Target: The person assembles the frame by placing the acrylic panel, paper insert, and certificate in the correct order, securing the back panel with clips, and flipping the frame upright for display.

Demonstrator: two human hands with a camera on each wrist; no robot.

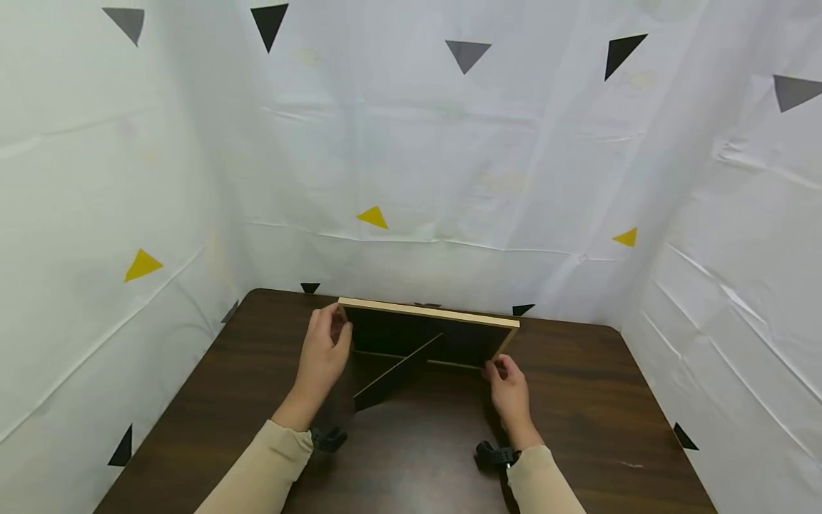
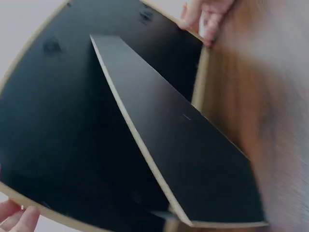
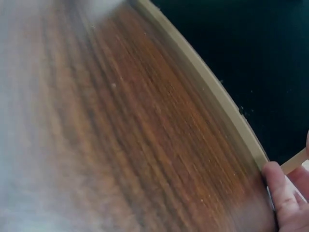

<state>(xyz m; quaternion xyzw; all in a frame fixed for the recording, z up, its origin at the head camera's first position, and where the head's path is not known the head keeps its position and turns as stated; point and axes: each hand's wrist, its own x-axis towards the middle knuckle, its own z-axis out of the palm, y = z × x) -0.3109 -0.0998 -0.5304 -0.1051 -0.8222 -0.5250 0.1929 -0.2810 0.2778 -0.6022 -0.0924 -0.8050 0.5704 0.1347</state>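
Observation:
A picture frame (image 1: 385,325) with a light wooden rim stands on the table, its black back facing me. From that back a black easel leg (image 1: 399,371) juts out, swung away toward the lower left. My left hand (image 1: 323,353) holds the left side near the upper corner, thumb toward the back. Down at the lower right corner, my right hand (image 1: 510,392) pinches the rim. The left wrist view shows the easel leg (image 2: 178,130) large across the black backing (image 2: 63,121). In the right wrist view, fingers (image 3: 280,186) touch the corner of the rim (image 3: 212,92). The frame's front is hidden.
The dark wood-grain table (image 1: 578,414) extends on both sides of the frame. White curtain sheets (image 1: 411,157) with black, grey and yellow triangles enclose its back and sides. A black camera strap is on the left wrist (image 1: 327,439) and another on the right wrist (image 1: 494,455).

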